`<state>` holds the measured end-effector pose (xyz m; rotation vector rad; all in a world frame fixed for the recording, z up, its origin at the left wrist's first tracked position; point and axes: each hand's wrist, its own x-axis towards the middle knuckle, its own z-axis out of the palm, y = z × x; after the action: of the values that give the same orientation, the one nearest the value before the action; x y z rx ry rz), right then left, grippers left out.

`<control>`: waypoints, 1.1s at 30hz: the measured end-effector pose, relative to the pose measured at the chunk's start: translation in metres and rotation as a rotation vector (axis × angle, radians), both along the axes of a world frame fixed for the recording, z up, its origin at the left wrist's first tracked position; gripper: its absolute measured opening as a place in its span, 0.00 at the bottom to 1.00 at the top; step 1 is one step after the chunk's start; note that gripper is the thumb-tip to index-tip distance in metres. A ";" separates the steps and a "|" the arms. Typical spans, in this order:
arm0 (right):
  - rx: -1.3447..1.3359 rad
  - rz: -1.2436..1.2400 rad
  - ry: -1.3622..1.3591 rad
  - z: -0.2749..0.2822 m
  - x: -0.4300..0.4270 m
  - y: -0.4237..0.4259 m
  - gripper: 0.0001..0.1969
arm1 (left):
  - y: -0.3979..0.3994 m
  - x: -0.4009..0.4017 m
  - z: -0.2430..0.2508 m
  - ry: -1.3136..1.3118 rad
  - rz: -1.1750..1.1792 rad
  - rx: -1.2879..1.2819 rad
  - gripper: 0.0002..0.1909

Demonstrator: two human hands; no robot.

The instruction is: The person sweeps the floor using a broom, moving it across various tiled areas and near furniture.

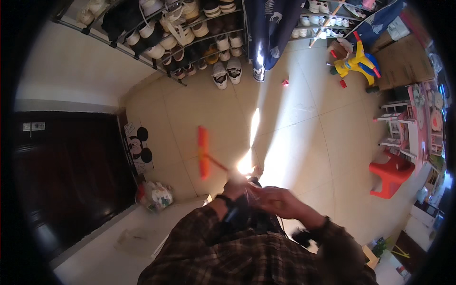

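A blurred tool with a red-orange bar head (203,153) and a thin stick handle hangs over the tiled floor, left of the middle. Its handle runs down to my left hand (235,187), which is closed round it and has a dark band at the wrist. Close beside it, on the right, is my right hand (281,202), fingers bent in front of my body. Blur and glare hide whether its fingers grip anything. Both hands are over my dark clothing, below a bright patch of sunlight on the floor.
Shoe racks (199,25) line the far side, with white shoes (227,74) below. A yellow ride-on toy (356,64), cardboard box (404,64) and red plastic stool (390,174) stand right. A dark door (71,174), mouse-shaped mat (139,146) and plastic bag (158,196) are left.
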<state>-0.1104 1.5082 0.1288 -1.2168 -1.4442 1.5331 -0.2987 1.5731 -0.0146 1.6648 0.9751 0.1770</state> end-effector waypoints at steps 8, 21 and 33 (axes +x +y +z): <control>0.005 -0.130 -0.236 0.110 0.047 -0.029 0.13 | -0.034 0.147 0.047 -0.503 -0.292 0.012 0.06; 0.300 -0.034 0.124 0.052 -0.058 0.080 0.09 | 0.078 -0.046 0.012 -0.129 0.345 0.218 0.10; 0.037 -0.677 0.032 0.013 -0.048 0.059 0.05 | 0.103 0.037 -0.039 -0.292 -0.065 0.029 0.03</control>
<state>-0.1581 1.5677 0.1421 -1.4535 -0.8902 1.0441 -0.2613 1.6761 -0.0535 1.6390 0.7003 0.3810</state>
